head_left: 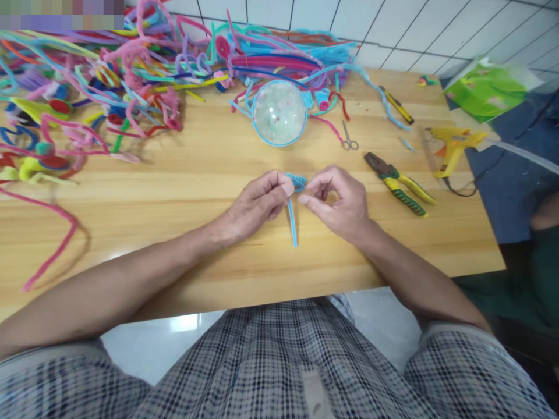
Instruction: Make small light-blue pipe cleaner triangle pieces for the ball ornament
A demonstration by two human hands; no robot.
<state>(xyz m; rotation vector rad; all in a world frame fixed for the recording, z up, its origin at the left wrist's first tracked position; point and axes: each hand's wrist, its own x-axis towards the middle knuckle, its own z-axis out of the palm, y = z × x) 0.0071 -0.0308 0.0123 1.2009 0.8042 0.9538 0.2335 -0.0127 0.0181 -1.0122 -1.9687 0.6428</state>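
Between my hands, a blue pipe cleaner piece [293,224] is bent into a small bundle at its top, with one straight end hanging down toward the table's front. My left hand [266,201] pinches the bundle between thumb and fingers. Just right of the bundle is my right hand [334,201], its fingers curled and the thumb and index tips a little apart, with nothing visible between them. Beyond the hands stands a clear round bowl [279,113] with a blue rim.
Many coloured pipe cleaners [144,75] cover the back left of the wooden table [196,267]. Small scissors [349,139], pliers [399,185], a yellow cutter [396,105] and a yellow glue gun [454,148] lie on the right. Part of another person [524,291] shows at the right edge.
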